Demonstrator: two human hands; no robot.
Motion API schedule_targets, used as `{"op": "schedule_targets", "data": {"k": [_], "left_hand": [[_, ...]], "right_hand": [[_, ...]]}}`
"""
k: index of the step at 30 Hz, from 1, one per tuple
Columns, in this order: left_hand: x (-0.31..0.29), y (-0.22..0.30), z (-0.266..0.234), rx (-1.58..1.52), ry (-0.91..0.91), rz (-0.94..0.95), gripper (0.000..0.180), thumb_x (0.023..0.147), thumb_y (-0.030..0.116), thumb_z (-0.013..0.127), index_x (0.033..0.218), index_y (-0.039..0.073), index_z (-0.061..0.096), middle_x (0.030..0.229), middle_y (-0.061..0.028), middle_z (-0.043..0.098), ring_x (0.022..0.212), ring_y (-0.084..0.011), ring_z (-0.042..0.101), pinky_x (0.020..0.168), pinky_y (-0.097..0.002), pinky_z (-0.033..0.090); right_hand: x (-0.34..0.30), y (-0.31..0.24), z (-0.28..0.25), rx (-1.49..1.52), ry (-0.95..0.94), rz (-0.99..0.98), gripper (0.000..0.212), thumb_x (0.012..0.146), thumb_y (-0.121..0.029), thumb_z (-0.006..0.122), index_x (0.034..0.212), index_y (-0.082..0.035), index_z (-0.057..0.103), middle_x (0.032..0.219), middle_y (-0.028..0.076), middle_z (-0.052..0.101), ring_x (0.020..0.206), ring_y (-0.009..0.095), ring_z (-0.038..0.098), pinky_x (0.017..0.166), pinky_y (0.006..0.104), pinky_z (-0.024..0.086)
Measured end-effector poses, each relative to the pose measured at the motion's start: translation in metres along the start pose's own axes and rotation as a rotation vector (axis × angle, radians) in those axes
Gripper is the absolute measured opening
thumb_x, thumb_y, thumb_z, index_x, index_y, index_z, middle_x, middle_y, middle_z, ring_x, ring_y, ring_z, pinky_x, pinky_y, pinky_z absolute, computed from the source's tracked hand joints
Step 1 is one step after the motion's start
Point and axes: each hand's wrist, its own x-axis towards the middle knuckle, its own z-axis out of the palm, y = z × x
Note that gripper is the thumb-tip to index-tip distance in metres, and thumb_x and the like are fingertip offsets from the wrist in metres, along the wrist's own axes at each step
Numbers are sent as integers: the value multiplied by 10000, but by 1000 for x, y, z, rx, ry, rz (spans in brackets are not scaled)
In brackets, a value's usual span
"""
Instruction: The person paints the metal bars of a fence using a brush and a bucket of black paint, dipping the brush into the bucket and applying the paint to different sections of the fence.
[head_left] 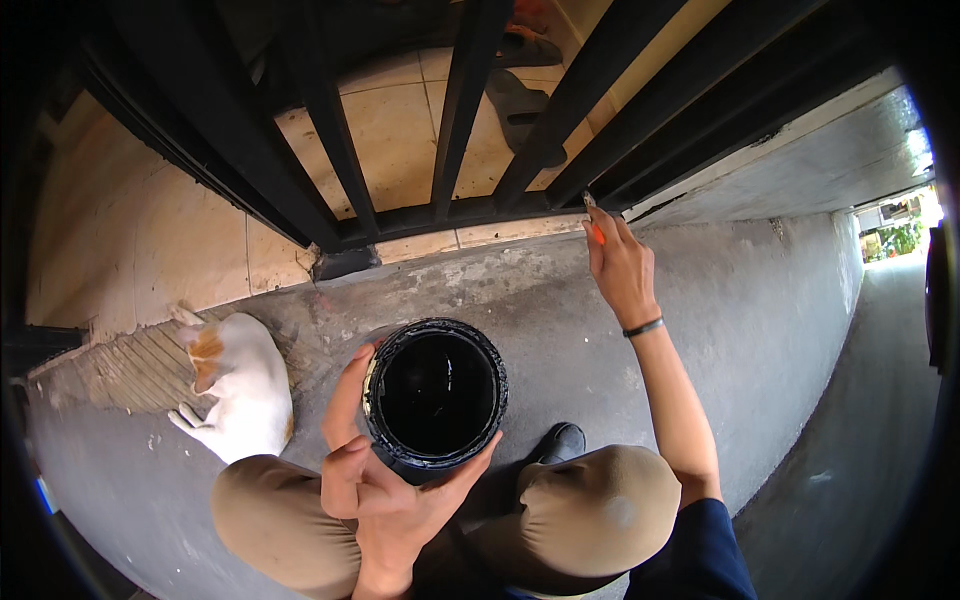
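My left hand [388,508] grips an open paint can [374,420] from beneath and the side, above my knees. Dark, glossy black paint lies inside it, and its rim is coated black. Out ahead to the right, my right hand [625,272] is closed around a small paintbrush [598,233] with an orange handle. The brush tip is at the lower rail of a black metal gate [420,221], near the foot of a bar; whether it touches is too small to tell. My fingers cover much of the handle.
A white cat with orange patches [255,385] lies on the concrete floor [740,310] at left, close to my knee. Behind the bars, dark sandals [520,105] rest on beige tiles [385,110]. A grey wall [800,165] stands to the right.
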Motion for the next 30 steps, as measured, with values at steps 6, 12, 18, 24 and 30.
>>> {"op": "schedule_targets", "data": {"k": [6,12,18,24,30], "left_hand": [[3,3,0,44,71,13,1122,648,57,1032,1358,157,168,1501,-366,427,1288,-495,626,1085,-546,613],[3,-5,1,102,61,28,1152,645,52,1031,1380,160,151,1540,-378,378,1293,-486,623,1089,-535,611],[1,-2,6,23,85,21,1162,640,33,1023,1387,169,143,1546,-373,376,1296,-475,620,1104,-520,602],[0,0,5,10,41,23,1218,630,47,1025,1427,203,118,1600,-361,316,1410,-476,518,1188,-553,526],[3,5,-1,116,69,19,1157,643,20,1019,1389,169,146,1545,-364,381,1303,-474,614,1089,-522,612]], "right_hand": [[-13,-3,-9,156,36,82,215,1048,-185,685,1222,-63,715,1054,163,755,756,383,743,637,426,588],[-29,-19,-2,296,117,151,224,1052,-180,690,1225,-44,732,1022,175,767,766,394,741,637,429,571],[-4,-58,-34,626,-62,557,221,1045,-194,703,1191,-33,747,1057,193,766,800,405,740,668,438,583],[35,-58,8,468,125,-68,232,1050,-217,691,1108,-2,756,965,211,765,812,403,750,661,449,578],[53,-49,-12,490,-58,394,265,1066,-221,655,1025,20,759,780,201,734,719,407,730,624,435,557]]}}
